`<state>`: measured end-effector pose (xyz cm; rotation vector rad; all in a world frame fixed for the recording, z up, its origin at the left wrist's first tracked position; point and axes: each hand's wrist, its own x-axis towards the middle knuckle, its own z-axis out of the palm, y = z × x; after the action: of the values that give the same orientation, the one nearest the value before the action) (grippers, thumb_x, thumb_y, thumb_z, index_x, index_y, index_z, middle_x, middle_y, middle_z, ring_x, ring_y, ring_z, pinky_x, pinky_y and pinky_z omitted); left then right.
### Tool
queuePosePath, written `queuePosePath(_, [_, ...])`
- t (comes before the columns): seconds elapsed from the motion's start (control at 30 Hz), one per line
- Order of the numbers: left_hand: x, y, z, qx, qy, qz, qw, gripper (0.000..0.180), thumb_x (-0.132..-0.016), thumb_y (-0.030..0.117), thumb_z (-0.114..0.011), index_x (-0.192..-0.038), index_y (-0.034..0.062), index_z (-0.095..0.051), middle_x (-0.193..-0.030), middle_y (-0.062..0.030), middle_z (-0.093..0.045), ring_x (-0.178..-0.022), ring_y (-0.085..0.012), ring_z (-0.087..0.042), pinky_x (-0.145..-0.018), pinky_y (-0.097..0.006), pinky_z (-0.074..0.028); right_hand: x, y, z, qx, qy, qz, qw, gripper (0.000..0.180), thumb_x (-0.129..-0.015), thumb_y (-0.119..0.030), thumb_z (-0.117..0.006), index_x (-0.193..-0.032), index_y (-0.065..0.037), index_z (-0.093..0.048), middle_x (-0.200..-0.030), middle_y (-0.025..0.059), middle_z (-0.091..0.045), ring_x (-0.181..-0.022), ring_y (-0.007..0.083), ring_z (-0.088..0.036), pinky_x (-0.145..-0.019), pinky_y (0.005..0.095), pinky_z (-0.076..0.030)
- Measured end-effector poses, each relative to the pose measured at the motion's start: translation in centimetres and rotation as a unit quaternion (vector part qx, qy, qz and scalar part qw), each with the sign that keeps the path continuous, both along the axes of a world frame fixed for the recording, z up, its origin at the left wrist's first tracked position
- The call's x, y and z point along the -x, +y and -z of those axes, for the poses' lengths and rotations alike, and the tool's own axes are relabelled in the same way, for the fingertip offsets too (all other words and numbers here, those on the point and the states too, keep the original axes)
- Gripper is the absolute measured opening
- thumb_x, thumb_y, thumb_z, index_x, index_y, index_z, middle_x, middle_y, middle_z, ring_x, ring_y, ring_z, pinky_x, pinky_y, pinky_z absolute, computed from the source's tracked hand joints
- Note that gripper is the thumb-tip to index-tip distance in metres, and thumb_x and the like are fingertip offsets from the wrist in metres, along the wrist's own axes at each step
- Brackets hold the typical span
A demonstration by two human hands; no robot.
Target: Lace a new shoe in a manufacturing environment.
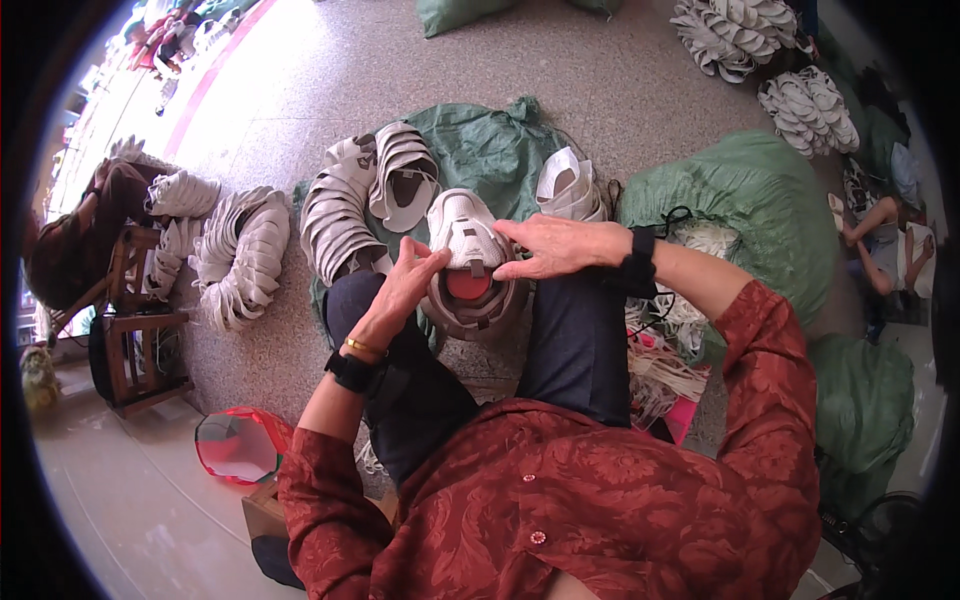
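Between my knees is a whitish and taupe sneaker upper [463,222] with a mesh front and a red patch in its opening. My left hand [404,285] grips its left side, with the thumb against the edge. On the right side my right hand [565,247] has its fingertips and thumb on the upper's edge. Just beyond my left hand stands a curved stack of pale shoe uppers [340,205], nested into each other. Another pale upper piece [572,188] lies past my right hand.
A green sack [480,140] lies spread under the stacks. To the right a full green sack [735,200] holds pale strips. A red-rimmed bin [240,447] and a wooden chair [140,340] stand left. Pale bundles [240,255] lie nearby. Other people sit at the left and right edges.
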<state>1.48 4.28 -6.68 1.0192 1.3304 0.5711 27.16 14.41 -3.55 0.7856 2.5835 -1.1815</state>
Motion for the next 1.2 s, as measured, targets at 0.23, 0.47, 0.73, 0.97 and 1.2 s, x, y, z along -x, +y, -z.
queuePosePath(0.23, [-0.5,-0.3,0.1,0.008,-0.026,-0.058,0.998,0.044,-0.095,0.041,-0.065,-0.116,0.0083,-0.045,-0.109,-0.0071,-0.056,-0.102,-0.0145,-0.053,-0.086,-0.034,-0.045,1.2,0.2,3.3,0.089,0.013,0.061,0.994,0.101,-0.073,-0.051,-0.081,-0.141,0.008,-0.035,-0.124,0.0298,-0.061,-0.118,0.0383,-0.061,-0.099,0.0419,-0.047])
queuePosePath(0.47, [-0.3,-2.1,0.4,-0.079,-0.005,-0.054,0.995,0.052,-0.090,0.037,-0.073,-0.114,0.0015,-0.043,-0.100,-0.0138,-0.066,-0.093,-0.0172,-0.061,-0.082,-0.030,-0.048,0.5,-2.4,0.6,0.082,0.045,0.062,0.994,0.111,-0.073,-0.033,-0.082,-0.153,0.009,-0.017,-0.139,0.0332,-0.048,-0.130,0.0401,-0.051,-0.109,0.0416,-0.042])
queuePosePath(0.73, [-2.9,-5.0,-1.5,-0.287,0.229,-0.029,0.930,0.037,-0.092,0.024,-0.071,-0.109,-0.0001,-0.048,-0.112,-0.0214,-0.064,-0.110,-0.0324,-0.062,-0.098,-0.041,-0.048,-0.5,-6.7,1.8,-0.155,0.099,0.048,0.982,0.096,-0.077,-0.014,-0.079,-0.145,0.017,-0.019,-0.121,0.0365,-0.051,-0.109,0.0476,-0.059,-0.095,0.0450,-0.051])
queuePosePath(0.97, [-4.1,-6.0,-2.5,-0.370,0.326,-0.031,0.869,0.018,-0.088,0.010,-0.066,-0.094,-0.0005,-0.052,-0.085,-0.0160,-0.057,-0.082,-0.0347,-0.059,-0.075,-0.044,-0.048,-0.3,-9.0,0.5,-0.227,0.154,0.076,0.959,0.088,-0.077,-0.013,-0.079,-0.147,0.010,-0.030,-0.140,0.0318,-0.042,-0.129,0.0458,-0.046,-0.109,0.0466,-0.042])
queuePosePath(1.2, [-4.0,-5.7,-1.8,-0.403,0.333,-0.050,0.851,0.012,-0.086,0.002,-0.061,-0.090,-0.0005,-0.050,-0.079,-0.0168,-0.054,-0.073,-0.0367,-0.057,-0.068,-0.044,-0.047,1.3,-9.7,-0.6,-0.366,0.193,0.040,0.910,0.070,-0.074,-0.016,-0.079,-0.132,0.006,-0.049,-0.123,0.0212,-0.052,-0.118,0.0385,-0.052,-0.103,0.0425,-0.045])
